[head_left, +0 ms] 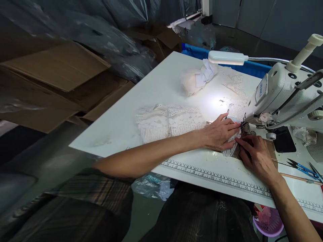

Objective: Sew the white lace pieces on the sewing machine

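White lace fabric (230, 152) lies under the needle area of a white sewing machine (277, 90). My left hand (219, 133) rests on this lace just left of the presser foot, its fingers stretched out and pressing down. From the right, my right hand (258, 155) reaches in below the needle area, with its fingertips closed on the lace's near edge. The fingers partly hide the lace at the foot. A wider strip of white lace (171, 121) with a fringed edge spreads across the table to the left of my left hand.
A lamp (225, 57) lights the white table (121, 117). Behind are a pale fabric bundle (193, 80) and more lace (234, 85). At right lie a black phone (285, 139) and blue thread snips (305, 169). A printed ruler (214, 174) runs along the front edge; cardboard boxes (58, 67) stand left.
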A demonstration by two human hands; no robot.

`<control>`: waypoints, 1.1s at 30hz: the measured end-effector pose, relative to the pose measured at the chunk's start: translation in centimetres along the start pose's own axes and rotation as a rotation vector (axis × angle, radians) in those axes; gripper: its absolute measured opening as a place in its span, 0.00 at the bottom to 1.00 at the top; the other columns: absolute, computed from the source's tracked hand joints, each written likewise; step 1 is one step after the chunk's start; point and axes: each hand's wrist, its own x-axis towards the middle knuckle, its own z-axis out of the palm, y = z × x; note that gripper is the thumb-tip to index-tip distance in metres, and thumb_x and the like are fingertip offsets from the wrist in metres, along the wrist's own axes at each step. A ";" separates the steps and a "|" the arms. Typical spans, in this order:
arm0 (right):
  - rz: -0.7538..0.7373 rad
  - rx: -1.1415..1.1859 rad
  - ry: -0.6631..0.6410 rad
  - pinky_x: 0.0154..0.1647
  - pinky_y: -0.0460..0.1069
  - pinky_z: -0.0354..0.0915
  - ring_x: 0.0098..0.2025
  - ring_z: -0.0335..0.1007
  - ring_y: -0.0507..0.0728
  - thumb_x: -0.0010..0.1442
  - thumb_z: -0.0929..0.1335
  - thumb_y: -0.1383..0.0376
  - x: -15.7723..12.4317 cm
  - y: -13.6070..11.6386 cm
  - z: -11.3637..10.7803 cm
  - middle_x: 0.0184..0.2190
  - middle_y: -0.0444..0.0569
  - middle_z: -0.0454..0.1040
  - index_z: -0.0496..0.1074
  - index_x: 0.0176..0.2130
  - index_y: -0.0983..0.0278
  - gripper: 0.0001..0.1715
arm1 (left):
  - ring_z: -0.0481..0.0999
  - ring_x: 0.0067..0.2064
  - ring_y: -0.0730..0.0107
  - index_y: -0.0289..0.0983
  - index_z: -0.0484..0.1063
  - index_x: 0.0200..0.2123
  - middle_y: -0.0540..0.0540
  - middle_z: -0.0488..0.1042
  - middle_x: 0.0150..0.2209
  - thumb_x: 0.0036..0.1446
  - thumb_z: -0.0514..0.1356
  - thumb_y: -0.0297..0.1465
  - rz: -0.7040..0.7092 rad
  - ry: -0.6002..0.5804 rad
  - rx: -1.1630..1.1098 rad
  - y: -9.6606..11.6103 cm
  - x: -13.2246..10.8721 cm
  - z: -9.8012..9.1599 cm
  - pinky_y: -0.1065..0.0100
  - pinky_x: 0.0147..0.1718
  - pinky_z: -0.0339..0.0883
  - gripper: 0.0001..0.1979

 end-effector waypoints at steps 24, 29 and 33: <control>-0.016 0.129 0.058 0.48 0.60 0.71 0.49 0.67 0.61 0.66 0.63 0.66 -0.1 1.2 0.3 0.47 0.56 0.65 0.76 0.52 0.58 0.19 | 0.75 0.45 0.58 0.33 0.75 0.45 0.40 0.77 0.51 0.66 0.52 0.36 0.104 0.201 0.107 -0.1 -0.1 0.8 0.48 0.57 0.56 0.16; -0.010 0.118 0.074 0.48 0.60 0.72 0.50 0.66 0.61 0.66 0.63 0.66 0.0 1.1 0.3 0.46 0.57 0.65 0.76 0.53 0.59 0.19 | 0.75 0.46 0.58 0.34 0.74 0.49 0.41 0.75 0.54 0.66 0.52 0.36 0.076 0.182 0.103 -0.1 -0.2 0.8 0.49 0.58 0.55 0.17; -0.016 0.089 0.072 0.46 0.60 0.72 0.48 0.67 0.62 0.66 0.63 0.66 0.1 1.0 0.4 0.46 0.58 0.66 0.75 0.53 0.61 0.19 | 0.74 0.48 0.58 0.34 0.73 0.52 0.40 0.73 0.56 0.68 0.50 0.36 0.051 0.163 0.135 0.0 -0.2 1.0 0.50 0.58 0.56 0.18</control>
